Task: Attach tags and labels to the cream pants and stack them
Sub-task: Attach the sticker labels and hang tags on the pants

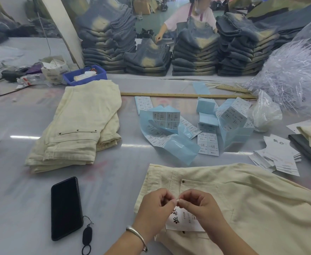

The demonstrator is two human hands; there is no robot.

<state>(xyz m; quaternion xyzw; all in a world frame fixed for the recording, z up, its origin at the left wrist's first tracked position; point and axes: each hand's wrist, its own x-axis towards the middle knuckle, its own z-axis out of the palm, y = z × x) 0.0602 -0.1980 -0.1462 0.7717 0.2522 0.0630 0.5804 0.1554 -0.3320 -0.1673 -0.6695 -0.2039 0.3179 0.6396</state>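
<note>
Head view: two hands meeting over cream pants at the near edge of the desk (114, 181).

The left hand (153, 208) and right hand (198, 205) pinch together, fingertips touching, on something too small to identify, just above a white tag (180, 222) lying on the pants (252, 199). A folded cream stack (77, 129) sits further back on the left; blue label sheets (169, 129) lie between; a phone (65, 208) rests near the left hand.

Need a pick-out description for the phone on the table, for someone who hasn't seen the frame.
Start at the folded stack of cream pants on the left of the grey table. Come toward the camera to the black phone, lying flat, screen dark, left of the left hand. It is the only black slab there, with a small black strap trailing from its near corner.
</note>
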